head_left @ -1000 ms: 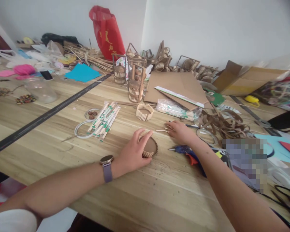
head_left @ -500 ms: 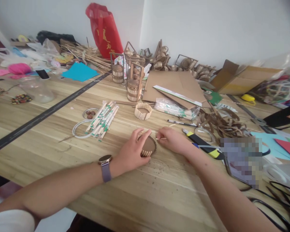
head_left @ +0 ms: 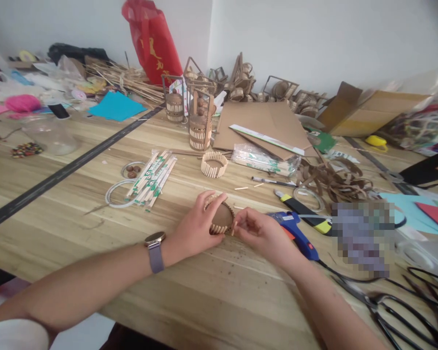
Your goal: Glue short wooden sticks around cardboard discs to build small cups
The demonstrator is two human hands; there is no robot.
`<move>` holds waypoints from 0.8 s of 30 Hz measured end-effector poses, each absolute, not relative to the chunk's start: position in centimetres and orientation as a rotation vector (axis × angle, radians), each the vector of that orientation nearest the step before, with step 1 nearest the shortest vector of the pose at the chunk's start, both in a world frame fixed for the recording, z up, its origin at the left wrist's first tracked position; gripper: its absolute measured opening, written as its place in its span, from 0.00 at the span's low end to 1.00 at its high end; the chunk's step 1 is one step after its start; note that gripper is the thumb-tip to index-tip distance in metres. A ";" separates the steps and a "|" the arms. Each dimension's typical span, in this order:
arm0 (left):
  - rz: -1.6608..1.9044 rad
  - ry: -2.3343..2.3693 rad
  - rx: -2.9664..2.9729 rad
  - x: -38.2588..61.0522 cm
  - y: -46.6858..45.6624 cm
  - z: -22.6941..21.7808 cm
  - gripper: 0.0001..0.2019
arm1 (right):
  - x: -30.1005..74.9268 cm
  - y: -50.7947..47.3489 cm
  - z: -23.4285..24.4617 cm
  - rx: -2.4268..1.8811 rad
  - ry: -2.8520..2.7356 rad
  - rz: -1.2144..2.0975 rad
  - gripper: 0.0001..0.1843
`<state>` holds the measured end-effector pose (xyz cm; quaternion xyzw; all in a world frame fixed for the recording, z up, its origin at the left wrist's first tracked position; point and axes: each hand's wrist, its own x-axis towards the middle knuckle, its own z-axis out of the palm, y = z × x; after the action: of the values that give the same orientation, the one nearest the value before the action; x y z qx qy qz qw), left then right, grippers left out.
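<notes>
My left hand (head_left: 197, 219) is curved round a round brown cardboard disc (head_left: 223, 214), thumb at its near side and fingers over its far side. Short wooden sticks (head_left: 219, 228) stand along part of the disc's edge; the rest of the edge shows bare dark ridges. At the right rim, my right hand (head_left: 257, 231) pinches a short wooden stick (head_left: 233, 230) against the edge. A finished-looking ring of sticks (head_left: 214, 164) stands beyond the hands. Loose short sticks (head_left: 241, 188) lie near it. A blue glue gun (head_left: 295, 231) lies beside my right hand.
Paper-wrapped chopsticks (head_left: 153, 180) and tape rolls (head_left: 117, 194) lie to the left. A utility knife (head_left: 304, 211), brown strips (head_left: 332, 180) and scissors (head_left: 390, 311) are on the right. Cardboard sheets (head_left: 259, 119) and small stick-sided baskets (head_left: 200, 131) stand farther back.
My right hand has moved nearer, from the far right of the disc to its right rim, bringing a stick against the edge. The glue gun now shows. My left hand keeps its hold.
</notes>
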<state>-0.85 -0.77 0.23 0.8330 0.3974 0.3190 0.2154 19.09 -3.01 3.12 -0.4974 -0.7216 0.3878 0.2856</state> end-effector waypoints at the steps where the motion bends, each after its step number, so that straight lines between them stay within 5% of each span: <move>1: 0.892 1.098 2.313 -0.8 -0.8 0.2 0.46 | 19.0 -3.1 3.0 -1.314 -1.939 1.029 0.04; 24: 0.882 1.095 2.341 -0.9 -0.9 0.3 0.42 | 17.9 -3.7 2.3 -1.256 -2.060 0.694 0.06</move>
<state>-0.85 -0.85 0.29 0.8393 0.3925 0.3161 0.2039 17.92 -3.75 2.26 -0.4756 -0.7800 0.2629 0.3103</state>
